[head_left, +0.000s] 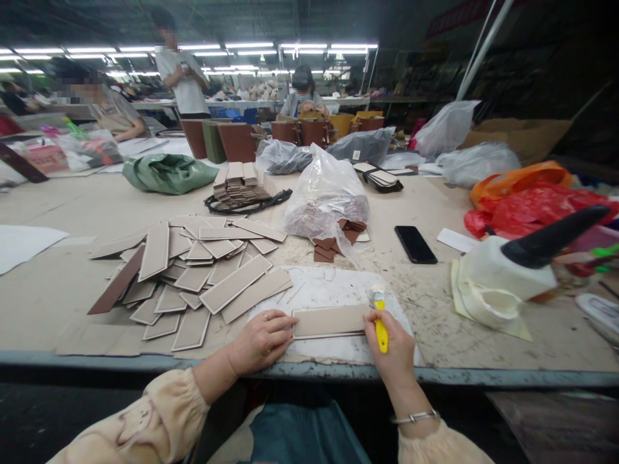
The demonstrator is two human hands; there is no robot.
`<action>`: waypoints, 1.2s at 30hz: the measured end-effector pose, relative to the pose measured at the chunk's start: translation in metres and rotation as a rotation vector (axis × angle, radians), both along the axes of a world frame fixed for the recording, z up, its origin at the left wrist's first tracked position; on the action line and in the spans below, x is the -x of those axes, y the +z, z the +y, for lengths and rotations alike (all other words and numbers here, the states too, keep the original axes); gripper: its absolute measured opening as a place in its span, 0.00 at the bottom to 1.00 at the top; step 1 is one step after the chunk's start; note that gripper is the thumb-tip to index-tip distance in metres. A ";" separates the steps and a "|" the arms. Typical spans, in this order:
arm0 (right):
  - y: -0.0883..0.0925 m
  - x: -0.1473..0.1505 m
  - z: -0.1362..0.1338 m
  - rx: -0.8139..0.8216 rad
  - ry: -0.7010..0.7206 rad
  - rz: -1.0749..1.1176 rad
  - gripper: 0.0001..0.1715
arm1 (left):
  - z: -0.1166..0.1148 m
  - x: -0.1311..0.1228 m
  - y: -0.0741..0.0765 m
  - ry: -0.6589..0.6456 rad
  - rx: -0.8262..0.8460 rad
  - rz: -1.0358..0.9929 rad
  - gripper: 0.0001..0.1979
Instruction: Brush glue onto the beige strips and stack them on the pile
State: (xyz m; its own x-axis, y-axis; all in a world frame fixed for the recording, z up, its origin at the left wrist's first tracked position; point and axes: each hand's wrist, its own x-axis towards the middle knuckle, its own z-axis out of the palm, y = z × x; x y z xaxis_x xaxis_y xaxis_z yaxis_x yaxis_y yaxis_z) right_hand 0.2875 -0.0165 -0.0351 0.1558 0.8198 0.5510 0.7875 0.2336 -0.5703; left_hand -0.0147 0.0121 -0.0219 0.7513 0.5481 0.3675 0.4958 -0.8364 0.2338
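Here at the front edge of the table [445, 348], the left hand [265, 336] has its bent fingers close together, tips at the beige strip [331, 321]'s left end; whether they pinch it, I can't tell. The strip lies lengthwise on a white sheet [333, 283], just back from the table's rim. At its right end, the right hand [393, 341] curls its fingers narrowly around 1 yellow brush [381, 327], bristles pointing away. Leftward, a loose pile of strips [196, 277] crowds the sheet; rightward, tabletop opens out toward the white bottle [500, 265], 1 black phone [414, 245] farther back.
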 end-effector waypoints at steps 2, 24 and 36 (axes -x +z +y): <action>0.000 0.000 0.000 0.011 0.006 0.007 0.07 | 0.000 0.000 0.001 0.006 -0.004 -0.005 0.07; 0.002 0.001 -0.001 0.034 -0.017 0.019 0.07 | -0.002 0.000 0.000 0.005 -0.004 0.008 0.08; -0.004 0.000 -0.001 0.034 -0.018 0.019 0.06 | -0.002 -0.001 -0.003 -0.001 0.018 -0.007 0.08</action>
State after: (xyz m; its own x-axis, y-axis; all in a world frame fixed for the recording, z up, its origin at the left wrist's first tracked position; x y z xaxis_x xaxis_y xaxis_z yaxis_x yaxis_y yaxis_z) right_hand 0.2878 -0.0171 -0.0389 0.1805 0.8349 0.5200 0.7805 0.2002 -0.5923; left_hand -0.0141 0.0104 -0.0244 0.7495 0.5537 0.3627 0.4929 -0.8326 0.2525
